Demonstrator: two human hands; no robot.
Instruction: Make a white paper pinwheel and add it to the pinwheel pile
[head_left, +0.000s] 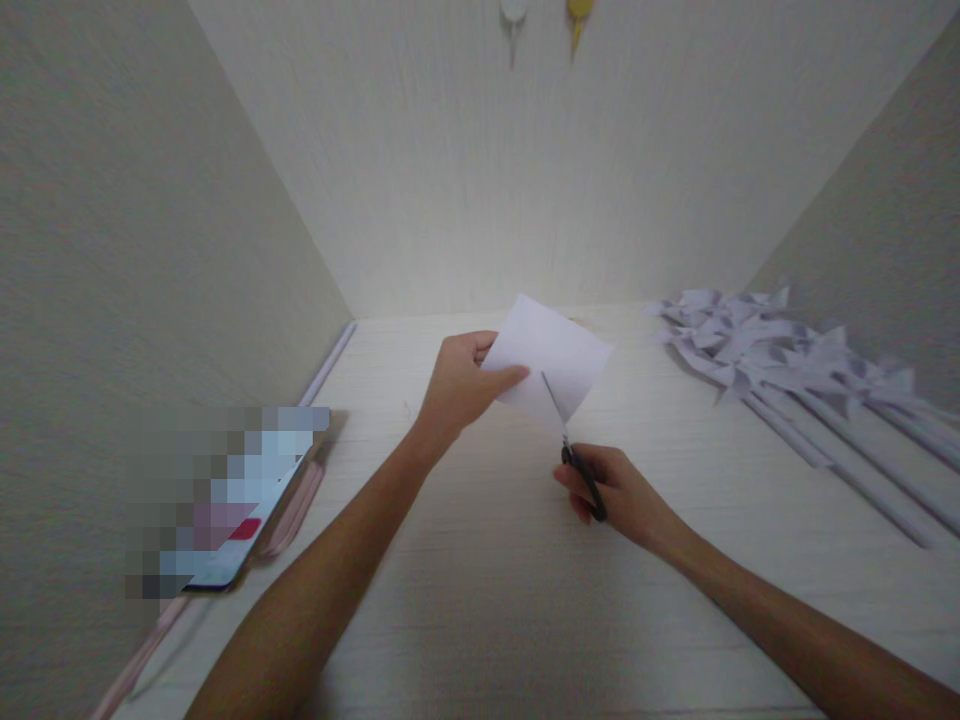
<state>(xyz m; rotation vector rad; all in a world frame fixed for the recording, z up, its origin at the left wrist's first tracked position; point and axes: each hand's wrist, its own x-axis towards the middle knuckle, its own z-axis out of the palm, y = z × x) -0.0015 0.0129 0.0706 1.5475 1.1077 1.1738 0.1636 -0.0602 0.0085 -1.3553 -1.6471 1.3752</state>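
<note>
A square of white paper (555,345) is held up above the table, tilted with one corner toward me. My left hand (466,378) pinches its left corner, thumb on top and fingers behind. In my right hand (600,485) is a pair of scissors (586,482) with black handles. The blades reach onto the paper from its near corner, pointing toward its middle. Part of the right-hand fingers is hidden behind the handles.
Several white paper pinwheels (757,335) on rolled paper sticks (862,480) lie at the right. A propped phone (247,510), partly blurred out, stands at the left near a white stick (328,363). Walls enclose the table (465,600) on three sides.
</note>
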